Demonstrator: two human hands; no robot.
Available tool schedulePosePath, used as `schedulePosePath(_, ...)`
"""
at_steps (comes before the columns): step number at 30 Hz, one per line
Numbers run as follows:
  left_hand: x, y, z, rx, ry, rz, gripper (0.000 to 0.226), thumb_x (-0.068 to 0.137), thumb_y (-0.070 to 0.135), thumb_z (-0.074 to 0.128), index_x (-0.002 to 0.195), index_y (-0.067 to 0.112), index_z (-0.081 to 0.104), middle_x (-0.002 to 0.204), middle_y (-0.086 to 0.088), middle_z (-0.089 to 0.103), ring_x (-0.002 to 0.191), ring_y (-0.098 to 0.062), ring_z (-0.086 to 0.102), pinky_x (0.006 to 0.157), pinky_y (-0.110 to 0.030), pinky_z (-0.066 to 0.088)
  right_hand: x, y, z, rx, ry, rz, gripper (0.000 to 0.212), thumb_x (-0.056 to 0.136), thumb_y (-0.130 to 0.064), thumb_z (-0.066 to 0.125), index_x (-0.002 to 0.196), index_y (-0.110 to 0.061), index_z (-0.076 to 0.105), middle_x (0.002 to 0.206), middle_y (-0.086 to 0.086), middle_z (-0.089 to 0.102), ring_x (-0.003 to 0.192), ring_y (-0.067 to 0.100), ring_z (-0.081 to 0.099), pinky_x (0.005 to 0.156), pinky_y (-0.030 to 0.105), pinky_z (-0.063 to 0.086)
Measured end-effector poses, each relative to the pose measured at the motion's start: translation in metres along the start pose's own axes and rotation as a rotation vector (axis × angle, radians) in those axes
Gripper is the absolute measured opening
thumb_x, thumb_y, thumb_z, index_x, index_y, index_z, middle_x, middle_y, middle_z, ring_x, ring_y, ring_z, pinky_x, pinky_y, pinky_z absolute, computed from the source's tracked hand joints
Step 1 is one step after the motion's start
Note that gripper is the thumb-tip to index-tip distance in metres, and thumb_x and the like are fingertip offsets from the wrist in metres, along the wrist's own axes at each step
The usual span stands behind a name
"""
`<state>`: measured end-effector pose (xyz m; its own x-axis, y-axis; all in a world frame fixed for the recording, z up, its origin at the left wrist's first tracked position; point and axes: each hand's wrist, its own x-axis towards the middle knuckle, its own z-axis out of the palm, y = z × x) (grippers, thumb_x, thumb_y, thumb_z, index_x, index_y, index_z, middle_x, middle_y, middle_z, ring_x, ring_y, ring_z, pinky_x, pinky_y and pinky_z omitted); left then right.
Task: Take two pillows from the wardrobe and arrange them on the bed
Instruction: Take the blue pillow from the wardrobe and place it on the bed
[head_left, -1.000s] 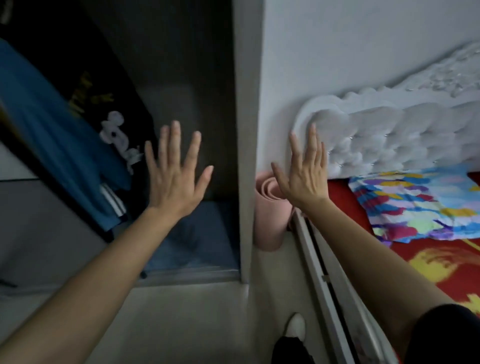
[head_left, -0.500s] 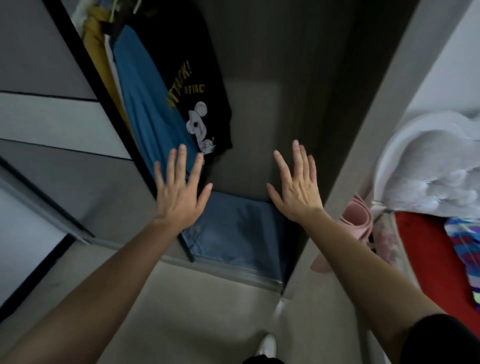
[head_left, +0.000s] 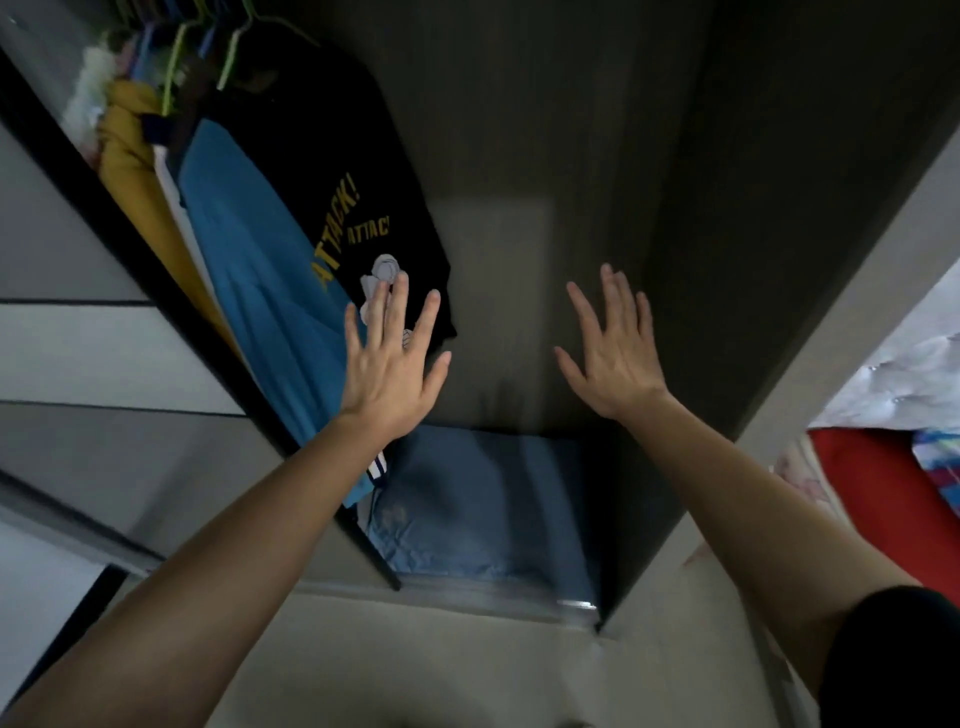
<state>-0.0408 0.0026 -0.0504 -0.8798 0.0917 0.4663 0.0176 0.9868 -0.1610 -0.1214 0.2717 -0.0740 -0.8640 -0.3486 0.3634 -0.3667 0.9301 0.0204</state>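
Observation:
The wardrobe (head_left: 561, 130) stands open in front of me, dark inside. A blue pillow (head_left: 483, 514) lies flat on its floor, below both hands. My left hand (head_left: 389, 364) is raised with fingers spread, in front of the hanging clothes, holding nothing. My right hand (head_left: 615, 358) is raised beside it, fingers apart and empty, in front of the wardrobe's back wall. At the far right edge shows the bed (head_left: 862, 467) with its red sheet and a multicoloured pillow (head_left: 943, 457) on it.
Hanging clothes fill the wardrobe's left side: a black printed T-shirt (head_left: 337, 208), a blue garment (head_left: 249, 270), a yellow one (head_left: 130, 156). A sliding door panel (head_left: 78, 338) stands left. The wardrobe's side wall (head_left: 841, 322) separates it from the white padded headboard (head_left: 904, 374).
My view has swung left from the bed and headboard to the open wardrobe and tilted up. Both hands stay open and raised, now in front of the wardrobe interior.

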Motion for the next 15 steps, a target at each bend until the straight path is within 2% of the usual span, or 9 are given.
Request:
schedulePosePath(5,0.022,-0.034,0.030,-0.026,-0.017,0.139,0.069,0.098,0.049,0.036,0.155,0.017,0.014,0.161,-0.020,0.006,0.148,-0.036,0.007,0.114,-0.063,0.016,0.009,-0.023,0.017,-0.086,-0.012,0.107,0.080,0.096,-0.058,0.034,0.158,-0.021,0.000,0.163,0.023,-0.007,0.152,0.037,-0.001,0.122,0.054,0.007)
schedulePosePath(9,0.030,-0.045,0.070,-0.099,-0.036,0.215,0.068,0.098,0.050,0.034,0.155,0.018,0.014,0.161,-0.020,0.007,0.148,-0.037,0.009,0.114,-0.063,0.016,-0.005,-0.046,0.046,-0.043,-0.020,0.220,0.080,0.095,-0.055,0.039,0.158,-0.021,0.004,0.163,0.023,-0.003,0.151,0.038,0.001,0.122,0.055,0.008)
schedulePosePath(15,-0.008,-0.027,0.176,-0.233,-0.184,0.222,0.068,0.098,0.051,0.032,0.155,0.017,0.015,0.161,-0.022,0.007,0.148,-0.039,0.008,0.115,-0.061,0.016,-0.052,-0.074,0.142,0.044,-0.200,0.287,0.082,0.092,-0.052,0.046,0.158,-0.020,0.009,0.163,0.024,0.003,0.151,0.039,0.005,0.122,0.055,0.009)
